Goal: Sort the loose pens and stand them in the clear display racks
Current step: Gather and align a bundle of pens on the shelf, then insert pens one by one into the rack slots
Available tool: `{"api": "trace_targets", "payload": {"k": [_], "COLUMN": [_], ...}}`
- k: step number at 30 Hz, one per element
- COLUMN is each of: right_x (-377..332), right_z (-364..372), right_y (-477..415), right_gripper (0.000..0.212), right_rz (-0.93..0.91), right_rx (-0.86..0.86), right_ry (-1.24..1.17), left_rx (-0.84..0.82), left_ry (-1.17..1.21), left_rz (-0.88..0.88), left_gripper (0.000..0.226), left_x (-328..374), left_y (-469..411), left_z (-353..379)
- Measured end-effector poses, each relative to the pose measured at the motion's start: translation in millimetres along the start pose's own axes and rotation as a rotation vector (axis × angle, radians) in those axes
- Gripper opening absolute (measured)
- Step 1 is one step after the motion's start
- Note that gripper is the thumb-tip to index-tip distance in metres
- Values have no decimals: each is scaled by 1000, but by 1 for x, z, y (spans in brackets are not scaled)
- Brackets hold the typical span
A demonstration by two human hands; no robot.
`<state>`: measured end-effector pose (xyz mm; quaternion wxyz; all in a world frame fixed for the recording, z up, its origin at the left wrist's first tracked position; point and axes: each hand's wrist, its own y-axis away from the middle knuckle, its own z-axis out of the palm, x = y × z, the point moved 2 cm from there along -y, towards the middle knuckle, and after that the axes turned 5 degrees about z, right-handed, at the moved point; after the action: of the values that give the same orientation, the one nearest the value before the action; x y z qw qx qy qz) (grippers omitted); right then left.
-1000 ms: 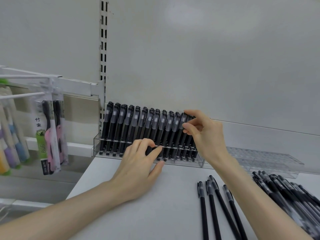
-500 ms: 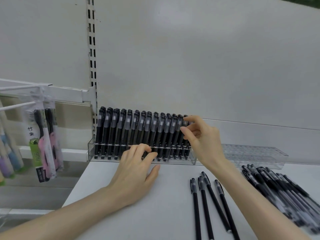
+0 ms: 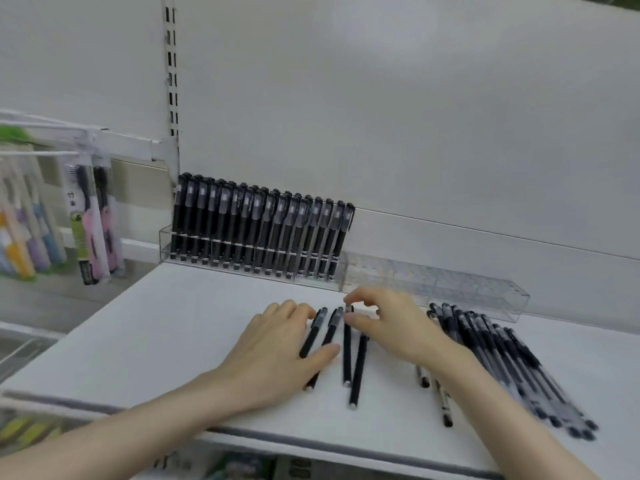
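Note:
A clear display rack (image 3: 165, 244) at the back left of the white shelf holds a full row of black pens (image 3: 256, 230) standing upright. To its right lies a second clear rack (image 3: 478, 289) with no pens in it. Several loose black pens (image 3: 358, 368) lie side by side mid-shelf. My left hand (image 3: 277, 344) rests flat on the two leftmost of them, fingers fairly straight. My right hand (image 3: 391, 323) pinches the cap end of the third pen (image 3: 347, 355) between thumb and forefinger. A pile of black pens (image 3: 502, 355) lies at the right.
Packaged toothbrushes (image 3: 91, 233) hang from hooks on the left, beside the shelf. The shelf's front edge (image 3: 311, 441) runs under my forearms. Two more pens (image 3: 445, 407) lie partly under my right wrist. A white back panel stands behind the racks.
Both hands have left the full rack and come down to the loose pens mid-shelf. My right hand has taken hold of a pen's cap end.

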<state>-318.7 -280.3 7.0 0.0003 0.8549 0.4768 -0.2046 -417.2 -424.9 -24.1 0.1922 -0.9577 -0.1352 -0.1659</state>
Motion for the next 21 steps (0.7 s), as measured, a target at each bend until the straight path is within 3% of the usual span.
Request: {"api": "trace_targets", "payload": {"k": [3,9,16,19,21], "right_x": [3,8,13,8,2], "right_z": [7,17,18,9,1], "right_y": [12,17,18,19,18], "right_gripper": [33,40,40,39,22], "right_rz": [-62,-145,-190,-148,-155], "right_rx": [-86,-100,-84,-37,12], "right_ry": [-15,-4,-50,-366,-638], "left_rx": [16,-27,-81,32,74], "left_ry": [17,118,81,277,549], "left_rz": [-108,-368,-358,-295,-251], "left_gripper": [44,23,24,19,18], "left_x": [13,14,13,18,24], "left_y": [4,-3,-9,-1,5], "left_z": [8,2,-2,-3,-5]}}
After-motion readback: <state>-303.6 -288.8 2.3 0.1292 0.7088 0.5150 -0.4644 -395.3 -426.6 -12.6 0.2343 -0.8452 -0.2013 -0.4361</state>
